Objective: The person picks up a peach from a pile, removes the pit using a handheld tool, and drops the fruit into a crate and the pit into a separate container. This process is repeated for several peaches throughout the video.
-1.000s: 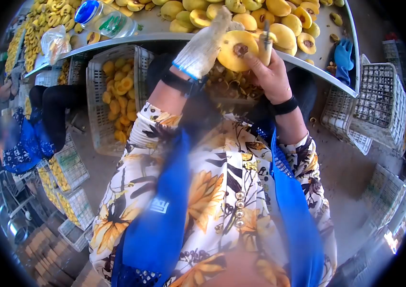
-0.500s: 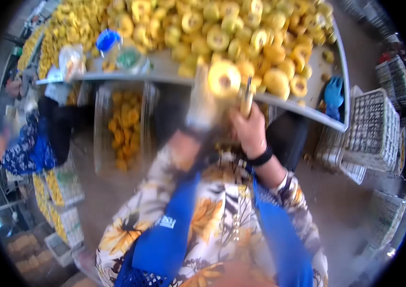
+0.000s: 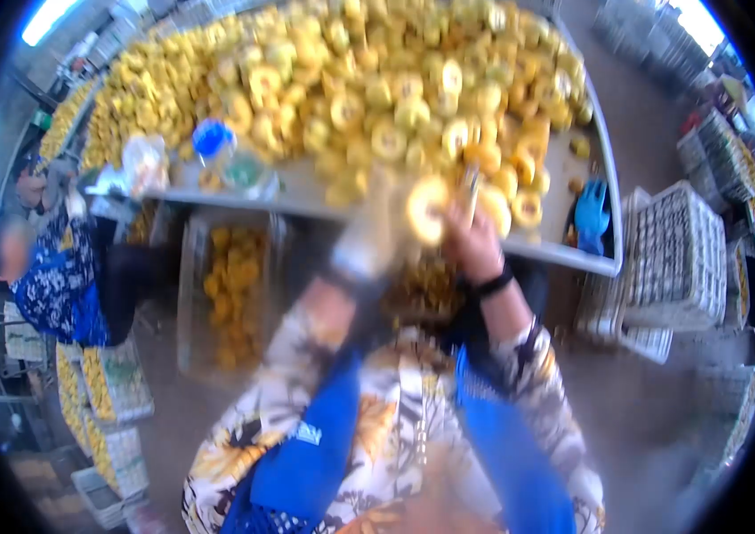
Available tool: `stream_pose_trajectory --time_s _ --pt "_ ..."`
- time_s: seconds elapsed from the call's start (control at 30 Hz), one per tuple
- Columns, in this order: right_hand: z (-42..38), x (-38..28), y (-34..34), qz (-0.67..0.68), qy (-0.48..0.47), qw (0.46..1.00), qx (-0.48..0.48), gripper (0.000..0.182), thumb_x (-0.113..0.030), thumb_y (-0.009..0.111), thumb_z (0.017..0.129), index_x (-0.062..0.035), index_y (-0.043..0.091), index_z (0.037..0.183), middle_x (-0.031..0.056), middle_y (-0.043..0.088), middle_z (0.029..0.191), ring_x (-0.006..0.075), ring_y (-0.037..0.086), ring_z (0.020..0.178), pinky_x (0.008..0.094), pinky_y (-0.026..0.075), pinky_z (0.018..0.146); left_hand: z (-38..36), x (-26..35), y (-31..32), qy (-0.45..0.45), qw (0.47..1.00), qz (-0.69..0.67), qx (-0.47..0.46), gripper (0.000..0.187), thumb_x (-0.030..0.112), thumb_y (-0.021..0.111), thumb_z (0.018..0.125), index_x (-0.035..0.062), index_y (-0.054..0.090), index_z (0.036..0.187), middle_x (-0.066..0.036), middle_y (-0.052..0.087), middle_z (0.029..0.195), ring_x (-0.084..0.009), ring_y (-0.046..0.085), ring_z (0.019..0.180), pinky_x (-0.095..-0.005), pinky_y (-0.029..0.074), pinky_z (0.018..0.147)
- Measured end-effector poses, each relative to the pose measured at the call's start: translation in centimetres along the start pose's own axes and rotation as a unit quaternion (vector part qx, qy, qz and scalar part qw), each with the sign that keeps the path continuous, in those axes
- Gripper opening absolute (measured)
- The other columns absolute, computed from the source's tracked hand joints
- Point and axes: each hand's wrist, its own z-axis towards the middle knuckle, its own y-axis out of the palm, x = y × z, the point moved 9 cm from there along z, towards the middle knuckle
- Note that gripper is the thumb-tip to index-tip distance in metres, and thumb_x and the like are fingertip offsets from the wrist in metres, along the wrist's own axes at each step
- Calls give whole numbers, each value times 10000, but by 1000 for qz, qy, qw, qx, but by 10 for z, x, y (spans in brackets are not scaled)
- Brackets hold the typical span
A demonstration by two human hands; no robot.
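My left hand [image 3: 370, 224], in a pale glove and blurred by motion, grips a halved yellow fruit [image 3: 428, 210] whose round cut face has a paler centre. Close beside it on the right, my bare right hand [image 3: 475, 242] is closed round a slim tool [image 3: 471, 189] that points up, its upper part metallic. The tool's working end is smeared, so its exact kind does not show. Both hands are at the table's front edge. Just beyond them lies a large heap of yellow fruit halves [image 3: 386, 141], many with dark hollows.
The metal table [image 3: 564, 256] has a raised rim. On it are a blue glove [image 3: 591, 214], a blue-lidded container [image 3: 211, 140] and a plastic bag [image 3: 143, 162]. A clear bin [image 3: 190, 307] of orange pieces stands below left. White crates [image 3: 675, 258] stand right. Another person [image 3: 61, 276] sits left.
The view has tilted up, showing more of the heap and room. The fruit half and both hands now appear slightly lower, with the right hand closer to the fruit.
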Motion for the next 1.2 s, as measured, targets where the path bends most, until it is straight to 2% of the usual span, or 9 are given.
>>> stream_pose_trajectory --time_s 0.3,0.4,0.5,0.57,0.7,0.77,0.83,1.0,1.2 --pt "3 42 -7 246 119 961 32 209 -329 491 913 -141 547 988 -41 513 639 51 333 374 201 301 374 17 -24 1 -30 991 -118 -55 877 734 319 777 -19 450 1207 -128 570 1088 -220 574 968 -328 513 764" --pt "3 9 -18 -95 -62 989 95 211 -311 519 902 -116 555 975 -38 531 626 48 386 397 206 324 391 15 -27 3 -30 998 -59 -9 767 658 328 836 -6 458 1198 -114 573 1072 -212 584 927 -317 521 739" --pt "-5 -15 -15 -349 -179 906 161 262 -274 603 838 -55 530 961 115 585 660 273 535 531 325 414 479 45 -80 -50 111 988 84 60 580 461 411 899 -11 414 1236 -125 538 1139 -224 560 986 -302 469 850" --pt "-11 -19 -10 -419 -139 881 171 306 -247 644 796 -17 504 942 243 577 706 439 565 687 422 453 565 6 -14 -16 336 700 607 165 562 133 549 836 -24 309 1320 -186 478 1230 -298 507 1098 -314 421 925" --pt "-23 11 -1 -448 -64 886 103 265 -214 617 808 -16 461 891 254 565 691 436 554 668 450 438 550 9 -14 -29 269 800 509 167 739 -41 621 695 -9 270 1345 -229 455 1235 -319 483 1127 -334 416 935" --pt "-26 18 7 -467 -62 877 94 253 -198 611 808 -17 446 873 256 560 681 440 549 662 456 432 542 22 -32 -37 190 976 19 103 688 -15 612 725 -12 291 1334 -220 474 1210 -304 501 1100 -330 427 923" --pt "-26 30 4 -456 -18 884 99 246 -190 598 813 -15 432 864 264 555 679 442 546 659 469 426 545 31 -53 -34 83 959 -259 81 622 19 602 764 -7 321 1318 -200 487 1191 -282 514 1075 -321 438 909" --pt "-24 35 3 -450 -17 888 95 252 -184 590 815 -4 424 877 268 554 684 446 543 673 480 425 562 28 -46 -27 58 961 -224 155 273 263 557 878 37 507 1024 -101 606 957 -153 614 792 -265 516 597" --pt "-26 40 5 -429 -28 898 98 239 -170 577 817 -1 419 880 269 557 702 453 539 695 486 427 587 36 -61 -31 79 965 -214 129 234 208 564 878 16 544 1010 -77 599 946 -118 595 783 -242 505 622"
